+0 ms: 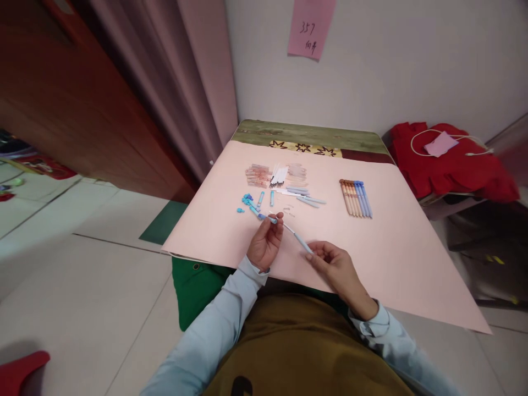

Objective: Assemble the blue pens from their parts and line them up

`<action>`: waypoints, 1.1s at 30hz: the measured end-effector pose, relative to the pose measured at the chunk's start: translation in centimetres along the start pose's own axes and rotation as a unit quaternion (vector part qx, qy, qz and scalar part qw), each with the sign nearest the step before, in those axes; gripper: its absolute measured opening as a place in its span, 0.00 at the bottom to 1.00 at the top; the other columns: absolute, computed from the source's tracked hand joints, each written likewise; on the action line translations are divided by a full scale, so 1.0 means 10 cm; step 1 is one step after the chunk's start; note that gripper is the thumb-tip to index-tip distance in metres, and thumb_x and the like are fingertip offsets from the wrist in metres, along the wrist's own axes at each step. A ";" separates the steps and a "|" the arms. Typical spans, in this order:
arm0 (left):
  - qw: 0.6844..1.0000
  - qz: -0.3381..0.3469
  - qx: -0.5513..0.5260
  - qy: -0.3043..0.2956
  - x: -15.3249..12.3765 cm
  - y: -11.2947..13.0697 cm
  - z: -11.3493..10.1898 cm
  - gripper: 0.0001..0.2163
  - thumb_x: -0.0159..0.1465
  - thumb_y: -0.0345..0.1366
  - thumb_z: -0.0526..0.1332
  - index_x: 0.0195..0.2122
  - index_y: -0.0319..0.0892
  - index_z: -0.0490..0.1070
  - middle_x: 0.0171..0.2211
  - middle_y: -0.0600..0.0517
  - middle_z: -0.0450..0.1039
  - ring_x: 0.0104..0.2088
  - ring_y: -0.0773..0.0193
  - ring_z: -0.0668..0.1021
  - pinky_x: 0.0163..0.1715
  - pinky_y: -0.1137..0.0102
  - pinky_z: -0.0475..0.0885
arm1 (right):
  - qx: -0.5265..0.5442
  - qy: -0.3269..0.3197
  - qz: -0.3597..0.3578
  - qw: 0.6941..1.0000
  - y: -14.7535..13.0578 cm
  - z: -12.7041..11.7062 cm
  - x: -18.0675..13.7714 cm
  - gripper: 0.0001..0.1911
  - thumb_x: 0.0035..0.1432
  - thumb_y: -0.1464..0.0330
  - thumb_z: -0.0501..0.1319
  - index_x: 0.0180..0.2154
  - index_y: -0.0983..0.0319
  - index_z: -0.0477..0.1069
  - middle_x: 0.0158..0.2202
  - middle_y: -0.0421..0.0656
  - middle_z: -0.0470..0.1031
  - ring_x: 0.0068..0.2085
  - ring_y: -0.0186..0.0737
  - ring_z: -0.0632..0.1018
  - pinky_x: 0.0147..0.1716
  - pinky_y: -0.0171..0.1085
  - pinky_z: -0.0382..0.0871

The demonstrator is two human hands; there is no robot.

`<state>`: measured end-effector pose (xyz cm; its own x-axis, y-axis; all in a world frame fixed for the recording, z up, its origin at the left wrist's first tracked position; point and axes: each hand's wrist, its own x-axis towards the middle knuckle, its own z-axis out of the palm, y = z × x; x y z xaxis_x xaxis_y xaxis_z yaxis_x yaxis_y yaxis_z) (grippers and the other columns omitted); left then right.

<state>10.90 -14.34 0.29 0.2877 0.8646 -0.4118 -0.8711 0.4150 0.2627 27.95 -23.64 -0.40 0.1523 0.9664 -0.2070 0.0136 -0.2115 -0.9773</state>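
Note:
My left hand [266, 242] is closed in a pinch on the upper end of a light blue pen [289, 230]. My right hand [332, 265] pinches the lower end of the same pen, just above the pink sheet [396, 264] that covers the table. Both hands hover near the sheet's front edge. Beyond the left hand lie small blue pen parts [249, 202] and short blue barrels [266, 198]. Farther back lie a pile of orange parts [258, 175] and a bundle of thin refills [279, 177].
A row of finished orange and blue pens [355, 198] lies at the right of the sheet. Loose blue pen tubes [309, 199] lie mid-sheet. A red cloth pile [449, 159] with a white cord sits right of the table. A curtain and wooden door stand left.

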 end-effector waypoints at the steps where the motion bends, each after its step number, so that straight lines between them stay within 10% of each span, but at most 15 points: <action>1: 1.000 -0.001 -0.002 0.002 0.00 0.00 0.00 0.17 0.72 0.29 0.48 0.34 0.34 0.75 0.40 0.44 0.78 0.35 0.71 0.81 0.36 0.80 0.78 | 0.006 -0.009 0.008 1.000 0.00 0.00 0.00 0.22 0.48 0.56 0.71 0.40 0.64 0.76 0.29 0.42 0.73 0.28 0.33 0.69 0.27 0.33 0.61; 22: 0.988 -0.056 0.103 -0.104 -0.08 -0.02 -0.13 0.06 0.65 0.31 0.60 0.38 0.35 0.75 0.53 0.42 0.74 0.29 0.75 0.77 0.24 0.83 0.73 | 0.113 -0.004 0.008 0.994 -0.17 0.26 0.14 0.20 0.48 0.55 0.71 0.38 0.62 0.76 0.29 0.41 0.76 0.29 0.34 0.73 0.31 0.35 0.68; 33: 0.994 -0.006 0.092 -0.053 -0.05 -0.07 -0.10 0.05 0.61 0.34 0.67 0.37 0.39 0.75 0.38 0.50 0.78 0.30 0.71 0.78 0.33 0.74 0.76 | -0.233 0.089 -0.192 0.949 -0.20 0.13 -0.09 0.11 0.59 0.61 0.61 0.40 0.59 0.77 0.27 0.41 0.72 0.28 0.37 0.70 0.20 0.32 0.63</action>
<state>11.00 -15.38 -0.59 0.3464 0.8806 -0.3232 -0.7830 0.4612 0.4174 26.55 -23.91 1.73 0.2113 0.9544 0.2107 0.5316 0.0687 -0.8442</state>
